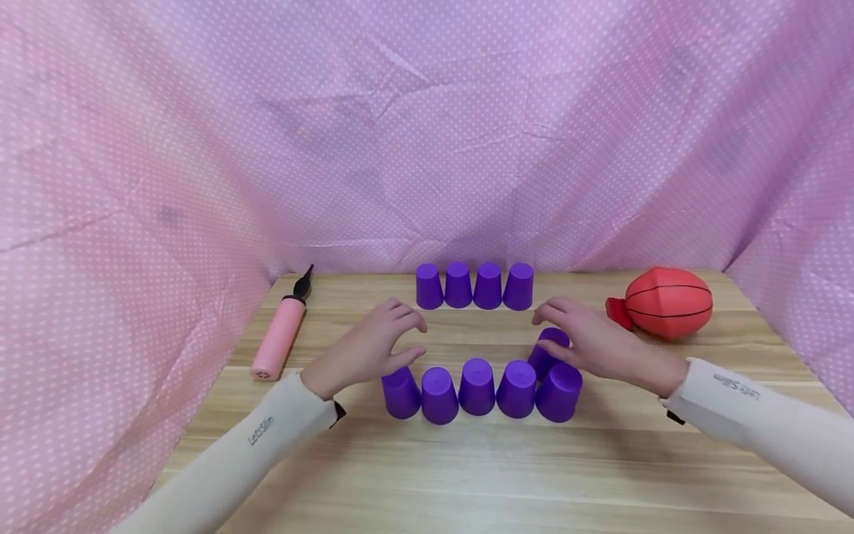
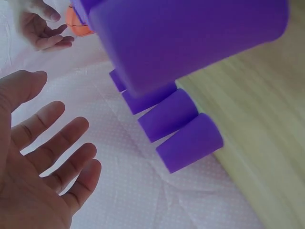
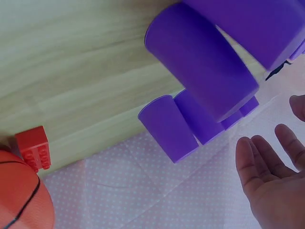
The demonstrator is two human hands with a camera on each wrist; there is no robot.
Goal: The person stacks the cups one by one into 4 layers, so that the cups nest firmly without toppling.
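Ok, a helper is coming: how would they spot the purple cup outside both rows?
On the wooden table, find the near row of five purple cups. At its right end, just behind the end cup and partly hidden by the right hand, is the odd cup. Unlike its neighbours, it belongs to neither this row nor the far row of four.
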